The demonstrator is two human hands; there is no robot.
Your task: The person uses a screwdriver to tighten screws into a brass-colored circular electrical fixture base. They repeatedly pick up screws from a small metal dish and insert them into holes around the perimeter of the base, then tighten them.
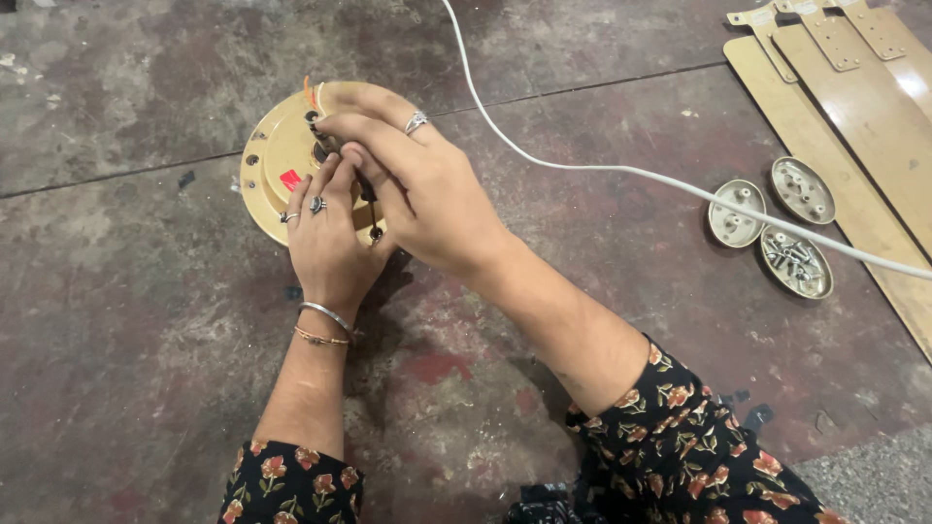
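floor (602, 320): worn dark concrete, reddish stains | seam line across | daylight, even

White cable (621, 172), blades (854, 107), perhaps screw-filled caps (796, 262).

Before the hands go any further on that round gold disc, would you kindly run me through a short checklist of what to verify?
1. Round gold disc lies flat on the floor: ok.
2. Left hand rests on the disc: ok.
3. Right hand fingers pinch a small dark part at the disc's centre: ok; what the part is, cannot tell.
4. White cable lies apart from both hands: ok.
5. Screws kept in a round cap, not scattered: ok.
6. Wooden blades lie off to the side, away from the disc: ok.
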